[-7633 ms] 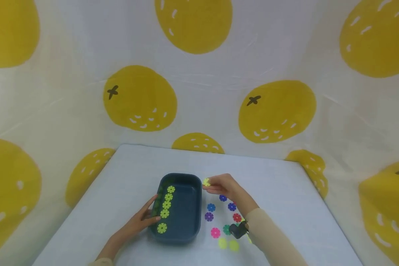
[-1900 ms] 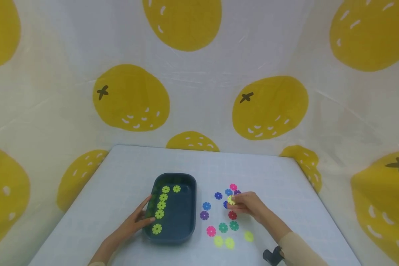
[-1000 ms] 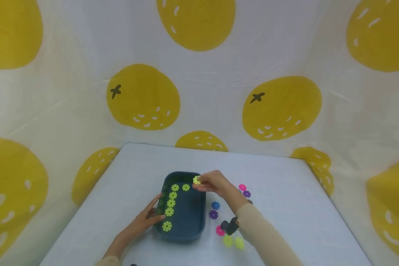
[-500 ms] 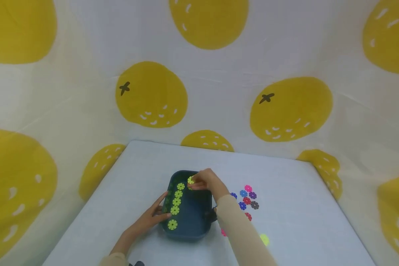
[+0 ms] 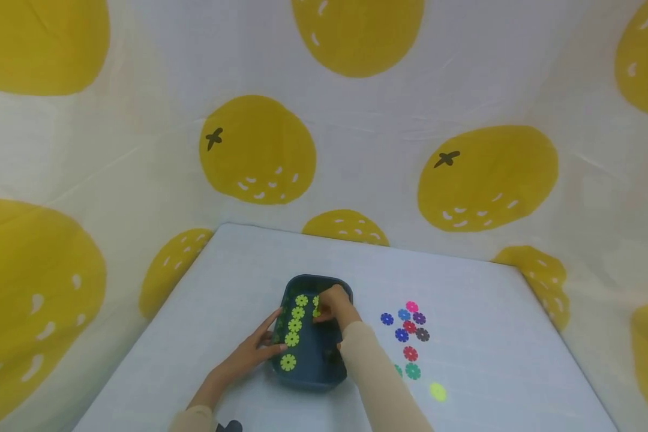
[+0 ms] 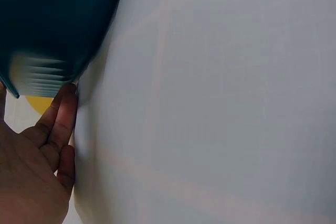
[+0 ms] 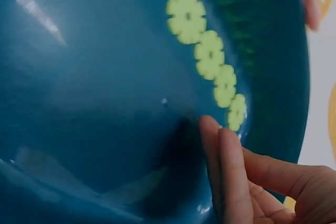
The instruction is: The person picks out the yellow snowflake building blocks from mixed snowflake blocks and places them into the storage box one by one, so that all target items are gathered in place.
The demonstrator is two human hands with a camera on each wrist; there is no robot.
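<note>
My left hand (image 5: 248,354) rests on the left side of a dark blue rectangular tub (image 5: 318,379), its fingers against the outer wall and thumb at the rim. The left wrist view shows straight fingers (image 6: 62,116) touching that wall. Inside the tub, a line of several yellow-green notched plastic discs (image 5: 294,324) runs along the left side. My right hand (image 5: 335,303) reaches into the tub's far end and pinches another such disc (image 5: 316,312), mostly hidden. Part of one more disc (image 5: 315,300) shows beside the fingertips. In the right wrist view, the fingers (image 7: 233,177) cover these pieces.
Right of the tub lie loose notched discs in blue, red (image 5: 410,353), pink, purple, grey (image 5: 422,334) and green (image 5: 413,371). A yellow-green disc (image 5: 438,392) lies nearer the front. The right sleeve (image 5: 380,381) hides part of the table (image 5: 497,336).
My right hand took a yellow-green disc from the pile at right, carried it left over the rim and lowered it into the tub. A disc joined the far end earlier. The left hand stays put.
</note>
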